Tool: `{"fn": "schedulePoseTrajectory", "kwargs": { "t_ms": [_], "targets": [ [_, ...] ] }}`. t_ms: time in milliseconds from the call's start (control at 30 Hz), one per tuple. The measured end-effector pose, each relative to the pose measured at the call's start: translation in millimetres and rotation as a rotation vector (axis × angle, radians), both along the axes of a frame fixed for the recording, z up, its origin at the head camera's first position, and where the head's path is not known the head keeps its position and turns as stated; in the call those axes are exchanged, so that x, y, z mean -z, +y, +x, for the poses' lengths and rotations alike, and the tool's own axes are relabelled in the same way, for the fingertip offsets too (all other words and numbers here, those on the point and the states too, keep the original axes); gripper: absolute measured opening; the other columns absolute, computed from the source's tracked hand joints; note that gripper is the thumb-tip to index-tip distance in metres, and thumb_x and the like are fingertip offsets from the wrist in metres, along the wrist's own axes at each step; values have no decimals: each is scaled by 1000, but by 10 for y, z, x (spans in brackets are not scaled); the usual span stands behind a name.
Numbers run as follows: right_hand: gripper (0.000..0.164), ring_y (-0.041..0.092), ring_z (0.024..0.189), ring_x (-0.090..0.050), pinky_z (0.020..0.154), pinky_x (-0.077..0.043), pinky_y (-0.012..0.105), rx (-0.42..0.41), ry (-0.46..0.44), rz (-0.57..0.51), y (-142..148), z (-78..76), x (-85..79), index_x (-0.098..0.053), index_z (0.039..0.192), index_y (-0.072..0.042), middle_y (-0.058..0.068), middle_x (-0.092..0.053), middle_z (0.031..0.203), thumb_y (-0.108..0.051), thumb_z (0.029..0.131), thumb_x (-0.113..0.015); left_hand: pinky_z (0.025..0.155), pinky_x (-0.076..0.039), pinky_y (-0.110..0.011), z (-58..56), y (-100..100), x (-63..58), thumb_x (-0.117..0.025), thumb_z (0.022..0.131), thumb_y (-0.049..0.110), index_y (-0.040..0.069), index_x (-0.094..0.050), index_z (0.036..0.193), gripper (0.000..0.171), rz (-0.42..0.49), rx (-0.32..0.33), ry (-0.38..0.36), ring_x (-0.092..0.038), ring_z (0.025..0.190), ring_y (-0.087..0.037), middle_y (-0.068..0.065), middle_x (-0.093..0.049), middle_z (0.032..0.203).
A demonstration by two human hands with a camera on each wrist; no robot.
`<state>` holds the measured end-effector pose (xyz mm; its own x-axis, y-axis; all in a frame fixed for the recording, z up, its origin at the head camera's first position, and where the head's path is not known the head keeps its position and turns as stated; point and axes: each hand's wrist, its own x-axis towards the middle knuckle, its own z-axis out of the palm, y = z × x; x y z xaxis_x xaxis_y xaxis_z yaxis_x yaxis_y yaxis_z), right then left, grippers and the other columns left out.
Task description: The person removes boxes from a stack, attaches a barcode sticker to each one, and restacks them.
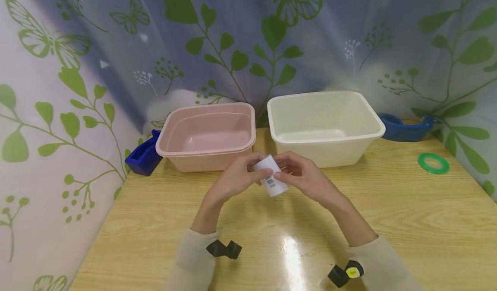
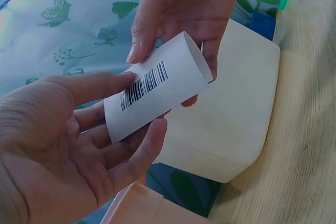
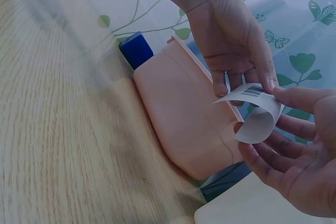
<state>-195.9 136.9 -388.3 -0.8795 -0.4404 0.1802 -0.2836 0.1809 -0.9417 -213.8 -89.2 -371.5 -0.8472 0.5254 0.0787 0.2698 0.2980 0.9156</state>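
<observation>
Makeshift curtained work corner; home or office cannot be told. Butterfly-and-leaf curtain (image 1: 240, 14) spans top and left of frame, wood-grain table (image 1: 147, 226) below. Pink tub (image 1: 194, 163) and white tub (image 1: 334, 153) at centre, blue tape dispenser (image 1: 405, 133) at right.

Partly hides left hand (image 1: 241, 175) and right hand (image 1: 306, 176) behind curled paper (image 2: 160, 90); tucks blue holder (image 1: 144, 158) at left partly behind pink tub (image 1: 206, 161); crops both sleeves (image 1: 195, 258) at near edge; leaves yellow tag (image 1: 353, 273) unreadable.
</observation>
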Motion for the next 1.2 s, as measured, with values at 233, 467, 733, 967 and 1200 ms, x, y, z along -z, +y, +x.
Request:
{"fn": "schedulePoseTrajectory", "kwargs": {
  "t_ms": [233, 467, 733, 967, 1200],
  "targets": [
    [37, 28, 107, -65, 94, -56, 38, -9, -6, 7, -1, 17, -29, -61, 136, -5, 11, -68, 128, -10, 101, -69, 81, -59, -56, 3, 0, -7, -72, 99, 13, 2, -70, 115, 20, 8, -16, 4, -66, 86, -21, -11, -69, 103],
    [37, 29, 106, -66, 93, -57, 36, -14, -12, 8, -1, 29, -45, -61, 137, -5, 12, -67, 127, -10, 101, -69, 79, -60, -51, 12, -2, -16, -72, 98, 13, 3, -70, 112, 17, -3, -32, 10, -66, 85, -20, -10, -69, 102],
    [36, 29, 108, -66, 92, -57, 39, -24, -10, 10, 20, 16, -41, -61, 137, -2, 15, -67, 128, -8, 102, -67, 77, -60, -46, 10, -1, -29, -73, 97, 15, 4, -71, 111, 17, -26, -61, 14, -65, 85, -19, -8, -69, 102],
    [37, 32, 119, -65, 97, -56, 38, -30, -37, -14, 63, 15, -59, -59, 140, -2, 17, -65, 134, -11, 104, -63, 74, -59, -38, 0, -25, -46, -73, 97, 17, 7, -70, 111, 17, -47, -68, 17, -64, 87, -22, -8, -69, 104],
    [28, 26, 109, -66, 93, -56, 33, 10, -37, -26, 101, 3, -61, -63, 132, 2, 20, -68, 126, -10, 108, -54, 76, -59, -44, 4, -61, -52, -73, 97, 18, 6, -70, 111, 19, -47, -87, 10, -65, 85, -21, -8, -69, 104]
  ]
}}
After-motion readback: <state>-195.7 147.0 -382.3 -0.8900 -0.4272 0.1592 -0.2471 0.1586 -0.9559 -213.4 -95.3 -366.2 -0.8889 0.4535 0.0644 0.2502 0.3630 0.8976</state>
